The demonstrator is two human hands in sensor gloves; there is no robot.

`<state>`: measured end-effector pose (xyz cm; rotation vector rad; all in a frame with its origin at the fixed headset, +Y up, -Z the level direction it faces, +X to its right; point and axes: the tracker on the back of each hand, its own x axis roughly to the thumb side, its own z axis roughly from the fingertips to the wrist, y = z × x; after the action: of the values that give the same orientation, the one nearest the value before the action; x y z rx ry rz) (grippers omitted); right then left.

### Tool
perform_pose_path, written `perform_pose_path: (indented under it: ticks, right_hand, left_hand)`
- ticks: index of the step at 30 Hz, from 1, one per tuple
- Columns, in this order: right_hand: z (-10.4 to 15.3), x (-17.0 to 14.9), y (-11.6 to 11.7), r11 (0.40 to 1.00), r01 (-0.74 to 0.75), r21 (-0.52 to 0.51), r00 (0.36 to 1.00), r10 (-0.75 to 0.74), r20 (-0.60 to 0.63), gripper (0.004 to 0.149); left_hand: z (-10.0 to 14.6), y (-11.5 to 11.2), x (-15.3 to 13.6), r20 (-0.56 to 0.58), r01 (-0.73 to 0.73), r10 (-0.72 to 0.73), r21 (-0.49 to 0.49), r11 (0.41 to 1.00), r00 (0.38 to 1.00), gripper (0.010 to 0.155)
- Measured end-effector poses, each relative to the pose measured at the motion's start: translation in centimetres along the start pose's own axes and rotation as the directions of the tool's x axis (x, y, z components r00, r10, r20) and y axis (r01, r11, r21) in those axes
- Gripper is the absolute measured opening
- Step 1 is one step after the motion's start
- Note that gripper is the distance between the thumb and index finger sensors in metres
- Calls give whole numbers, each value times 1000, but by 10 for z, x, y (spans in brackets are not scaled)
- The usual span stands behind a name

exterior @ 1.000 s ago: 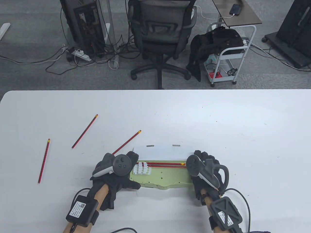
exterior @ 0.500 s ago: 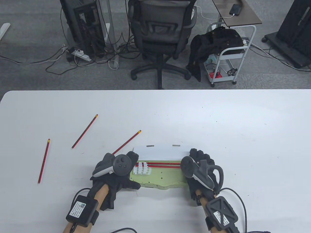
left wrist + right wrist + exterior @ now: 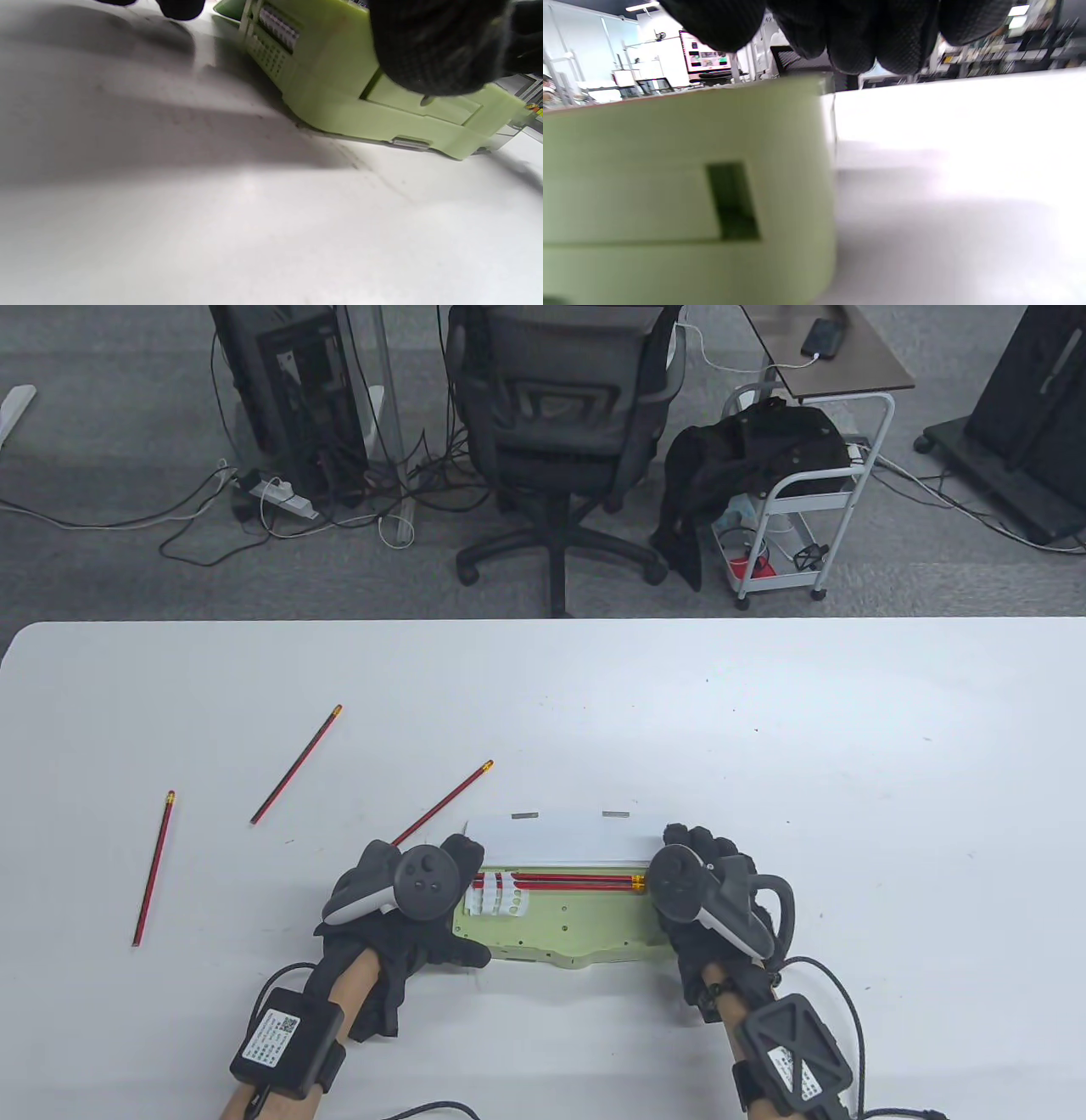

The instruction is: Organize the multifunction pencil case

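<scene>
The green pencil case [image 3: 577, 929] lies open near the table's front edge, its white lid [image 3: 560, 836] folded back. Two red pencils [image 3: 568, 880] lie along its back edge, threaded through a white slotted holder [image 3: 496, 897]. My left hand [image 3: 416, 899] grips the case's left end; the left wrist view shows a gloved finger [image 3: 432, 46] pressing on the green shell [image 3: 339, 84]. My right hand [image 3: 713, 891] sits at the case's right end, beside the pencils' eraser tips. Its fingertips [image 3: 852, 38] hang loosely curled over the end wall [image 3: 670, 169] with nothing between them.
Three more red pencils lie loose on the white table [image 3: 764, 729]: one [image 3: 443, 802] just behind my left hand, one [image 3: 295, 764] further left, one [image 3: 153, 868] at the far left. An office chair [image 3: 560, 432] and a cart [image 3: 806, 492] stand beyond the table.
My right hand slid left over the pencils' ends, then drew back right, so the eraser tips show again. The left hand and the case have not moved.
</scene>
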<state>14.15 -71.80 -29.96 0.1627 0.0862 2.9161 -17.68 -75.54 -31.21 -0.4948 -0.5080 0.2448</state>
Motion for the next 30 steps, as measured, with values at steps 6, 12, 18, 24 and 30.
perform_pose_path:
  ticks: [6,12,18,24,30]
  right_hand:
    - [2,-27,-1,937,210,279,967,-242,85,85]
    - [1,-25,6,905,133,404,968,-207,144,102]
    - [0,-16,9,909,57,412,982,-127,143,101]
    - [0,-14,9,905,36,425,985,-105,140,100]
    - [-1,-14,9,903,42,427,984,-112,139,100]
  left_hand:
    - [0,0,0,2,-2,2,1,1000,1000,114]
    - [2,2,1,5,31,-31,-12,999,1000,114]
    - [30,46,-11,-58,-62,77,226,972,995,103]
    - [19,75,-38,-474,175,-53,217,960,879,72]
    - [-9,61,-54,-639,221,-135,56,974,757,60]
